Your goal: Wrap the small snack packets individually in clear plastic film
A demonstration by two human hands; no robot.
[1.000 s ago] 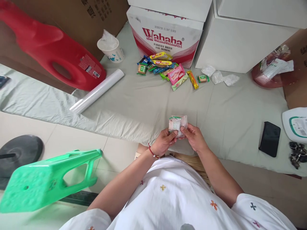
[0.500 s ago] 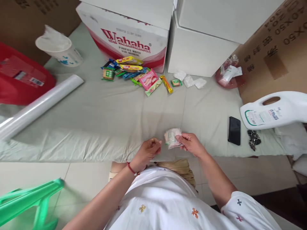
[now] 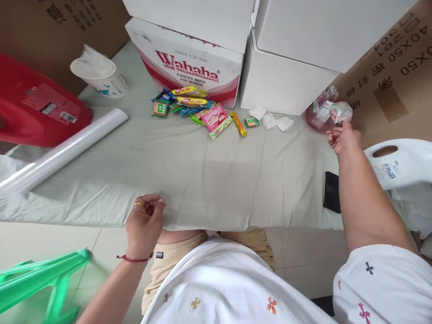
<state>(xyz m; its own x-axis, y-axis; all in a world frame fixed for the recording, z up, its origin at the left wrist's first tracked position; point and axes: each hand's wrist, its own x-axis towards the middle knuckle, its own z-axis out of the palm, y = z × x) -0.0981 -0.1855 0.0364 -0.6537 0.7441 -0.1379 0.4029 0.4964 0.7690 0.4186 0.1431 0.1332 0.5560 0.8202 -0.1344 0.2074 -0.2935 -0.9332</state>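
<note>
My left hand [image 3: 145, 220] is closed near the table's front edge, thumb against curled fingers. Whatever may be inside it is hidden. At the far right, my right hand [image 3: 344, 137] reaches to a reddish see-through bowl [image 3: 315, 122] with crumpled wrappers in it. A pale clear plastic packet [image 3: 341, 111] is at the bowl's right side, just beyond a raised fingertip. The other fingers are apart from it, blurred a little. Snack packs lie at the back: a pink wafer pack [image 3: 215, 117], a yellow stick-shaped snack [image 3: 238, 124] and a small green-edged biscuit pack [image 3: 251, 122].
A Wahaha carton [image 3: 189, 67] and white boxes [image 3: 280, 76] stand behind. On the left are a paper cup [image 3: 101, 81], a red jug [image 3: 40, 103] and a plastic film roll [image 3: 67, 148]. A black phone [image 3: 331, 192] and white bottle [image 3: 405, 164] flank my right forearm.
My right hand has gone from the front middle to the bowl at the far right, taking the packet there. My left hand has shifted left, staying closed.
</note>
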